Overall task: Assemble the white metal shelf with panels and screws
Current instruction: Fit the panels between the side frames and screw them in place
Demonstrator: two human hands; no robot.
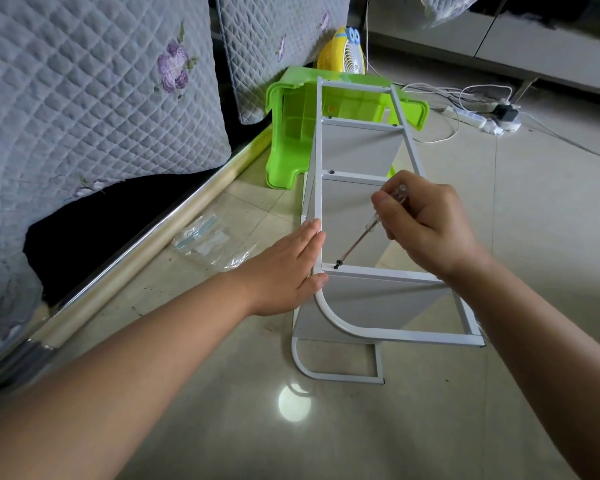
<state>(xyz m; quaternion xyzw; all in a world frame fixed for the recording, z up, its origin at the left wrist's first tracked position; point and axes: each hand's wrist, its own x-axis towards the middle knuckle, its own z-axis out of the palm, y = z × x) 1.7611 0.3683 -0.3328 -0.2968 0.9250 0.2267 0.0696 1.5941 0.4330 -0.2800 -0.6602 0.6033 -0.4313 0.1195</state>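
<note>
The white metal shelf lies on its side on the tiled floor, its panels standing between two side frames. My left hand presses flat against the upper frame's left rail, fingers straight, thumb under the tube. My right hand grips a screwdriver with a clear handle. Its tip sits on a black screw at the left end of the nearest crossbar. Other black screws show on the farther crossbars.
A green plastic stool lies tipped behind the shelf, with a yellow fan beyond it. A clear plastic bag lies on the floor to the left. Quilted sofa covers fill the left. A power strip and cables lie at the back right.
</note>
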